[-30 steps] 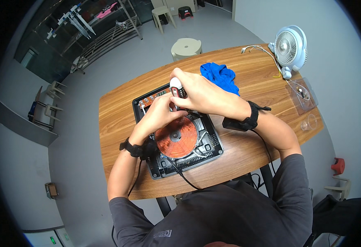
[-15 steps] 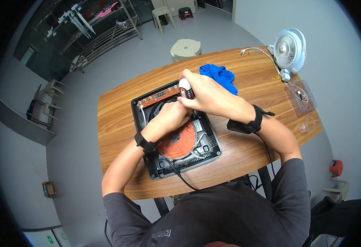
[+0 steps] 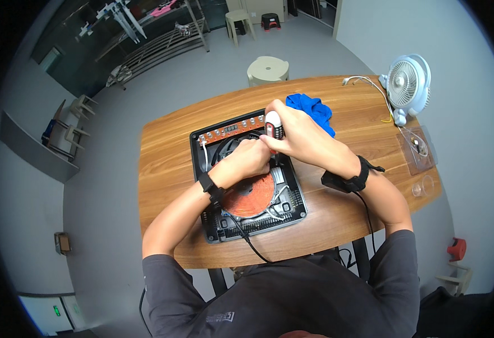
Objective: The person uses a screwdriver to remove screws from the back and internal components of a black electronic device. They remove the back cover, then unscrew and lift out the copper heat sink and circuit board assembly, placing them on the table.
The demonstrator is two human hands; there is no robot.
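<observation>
An opened induction cooker (image 3: 300, 198) lies on the wooden table in front of me, its round copper coil (image 3: 251, 198) exposed. An orange button board (image 3: 236, 129) runs along its far end, and a black fan beside it is partly covered by my arm. My right hand (image 3: 298, 130) is wrapped round a screwdriver (image 3: 274, 125) with a white, red and black handle, held upright over the cooker. Its tip is hidden. Right beside it, my left hand (image 3: 248, 159) is closed low over the cooker near the coil's far edge; whatever its fingers grip is hidden.
A blue cloth (image 3: 310, 109) lies behind my right hand. At the table's right end are a pale blue fan (image 3: 403, 83) with its cable, a clear tray (image 3: 413, 152) and a clear plastic cup (image 3: 423, 187). Stools (image 3: 267, 70) stand beyond the table.
The whole view has shifted, so the scene sits slightly farther right. Both hands and the screwdriver keep nearly the same place over the cooker.
</observation>
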